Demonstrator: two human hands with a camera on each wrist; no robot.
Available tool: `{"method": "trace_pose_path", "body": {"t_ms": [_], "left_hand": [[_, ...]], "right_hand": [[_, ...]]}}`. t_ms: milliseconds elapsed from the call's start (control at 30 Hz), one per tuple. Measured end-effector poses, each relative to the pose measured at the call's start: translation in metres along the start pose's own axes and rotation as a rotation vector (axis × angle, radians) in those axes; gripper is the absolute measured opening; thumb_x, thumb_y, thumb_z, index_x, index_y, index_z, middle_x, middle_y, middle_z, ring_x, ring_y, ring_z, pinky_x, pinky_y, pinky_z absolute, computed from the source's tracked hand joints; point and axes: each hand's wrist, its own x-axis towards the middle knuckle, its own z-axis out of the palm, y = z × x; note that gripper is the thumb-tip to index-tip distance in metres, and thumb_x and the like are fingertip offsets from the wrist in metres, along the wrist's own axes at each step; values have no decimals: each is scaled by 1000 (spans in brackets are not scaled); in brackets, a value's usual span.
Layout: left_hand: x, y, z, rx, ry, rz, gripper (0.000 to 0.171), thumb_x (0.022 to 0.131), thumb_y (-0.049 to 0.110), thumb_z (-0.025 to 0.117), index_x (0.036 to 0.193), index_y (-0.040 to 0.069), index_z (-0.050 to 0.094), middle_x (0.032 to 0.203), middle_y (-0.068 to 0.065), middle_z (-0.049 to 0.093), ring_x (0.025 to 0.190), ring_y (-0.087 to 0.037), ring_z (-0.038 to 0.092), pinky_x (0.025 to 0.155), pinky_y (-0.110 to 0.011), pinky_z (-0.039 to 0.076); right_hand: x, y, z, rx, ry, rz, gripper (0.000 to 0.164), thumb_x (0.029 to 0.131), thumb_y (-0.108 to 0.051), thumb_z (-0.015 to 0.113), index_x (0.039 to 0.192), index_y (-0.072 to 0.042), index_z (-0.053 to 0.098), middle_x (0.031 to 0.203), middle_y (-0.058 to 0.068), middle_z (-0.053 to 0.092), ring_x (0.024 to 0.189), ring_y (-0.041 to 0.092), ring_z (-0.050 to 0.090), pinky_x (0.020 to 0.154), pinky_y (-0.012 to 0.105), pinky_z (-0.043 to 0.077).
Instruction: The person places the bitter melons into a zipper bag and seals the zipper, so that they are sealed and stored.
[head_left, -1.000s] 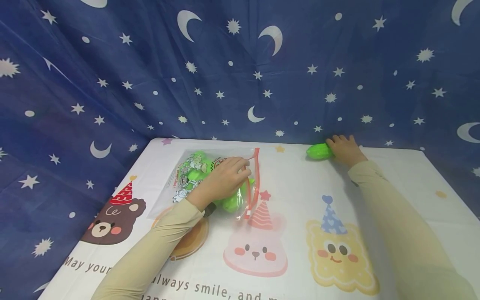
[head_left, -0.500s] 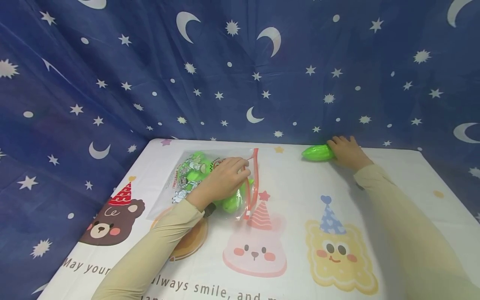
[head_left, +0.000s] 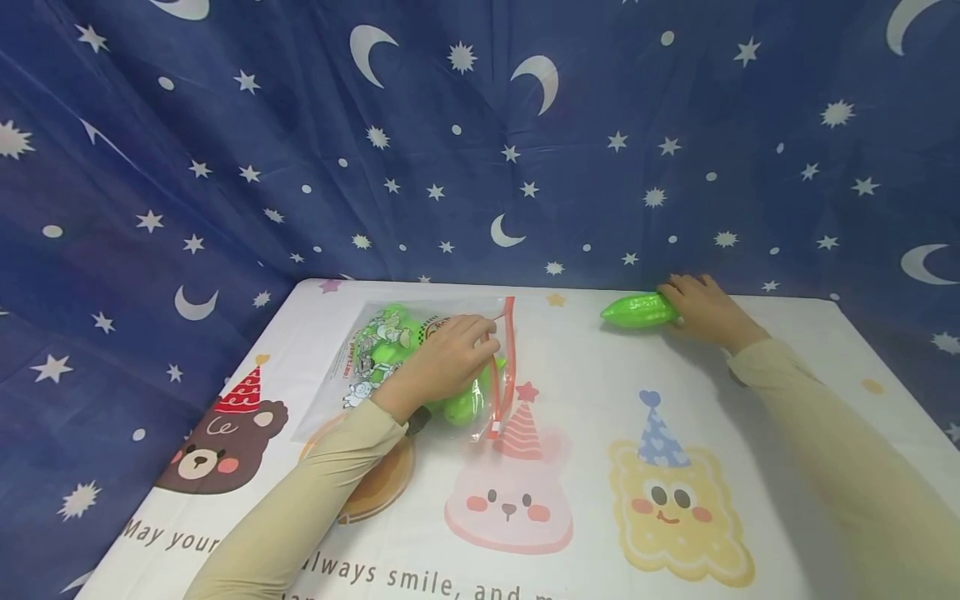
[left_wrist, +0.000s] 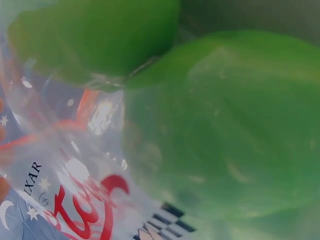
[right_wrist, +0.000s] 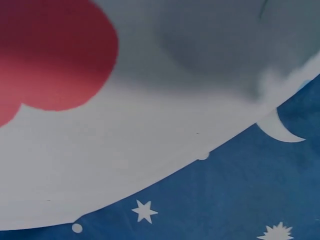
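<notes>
In the head view my left hand (head_left: pixel 447 360) lies over a clear zip bag (head_left: pixel 322 400) with a red zip edge, and its curled fingers grip the bag near the opening. Inside are green rounded toys (head_left: pixel 462 406), partly hidden by the hand; the left wrist view shows two large green shapes (left_wrist: pixel 225 125) through the plastic. At the table's back right, my right hand (head_left: pixel 705 308) holds one end of a bright green, ridged toy cucumber (head_left: pixel 637 311), its pointed tip to the left. The right wrist view shows neither hand nor cucumber.
A white cloth with printed cartoon figures covers the table (head_left: pixel 585 500). Behind and to the left hangs a dark blue curtain (head_left: pixel 450 100) with stars and moons, close behind the right hand. The table's back edge runs just beyond the cucumber.
My right hand has shifted slightly right and toward me with the cucumber, and more of the cucumber now shows. The left hand and bag have stayed put.
</notes>
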Motion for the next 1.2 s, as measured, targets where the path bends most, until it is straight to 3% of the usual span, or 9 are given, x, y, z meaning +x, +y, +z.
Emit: {"method": "trace_pose_path", "body": {"t_ms": [233,667,933,1200], "left_hand": [[-1,1,-1,4,-2,-5,4,87,10,60,90,8,59,107,-9,60,104,-25,57,96,-36,47],[-2,1,1,13,6,-3,4,87,10,60,90,8,58,107,-9,61,103,-25,57,96,-36,47],[-2,1,0,11,6,1,5,87,11,60,91,8,59,107,-10,61,103,-25,57,96,-36,47],[-1,1,-1,6,2,3,4,88,10,58,91,8,59,107,-10,60,103,-25,57,95,-36,47]], "right_hand": [[-6,-9,-7,-26,138,-114,59,68,-17,81,117,4,54,115,25,57,107,41,54,93,58,42],[-15,-34,-19,-12,398,-382,58,57,-13,85,106,4,59,96,18,60,88,34,59,82,54,47],[-15,-65,-32,-11,485,-501,57,55,-15,84,102,4,61,94,17,61,85,32,60,78,51,49],[-10,-103,-43,7,489,-573,56,57,-20,84,103,1,62,92,14,60,84,28,57,79,46,49]]}}
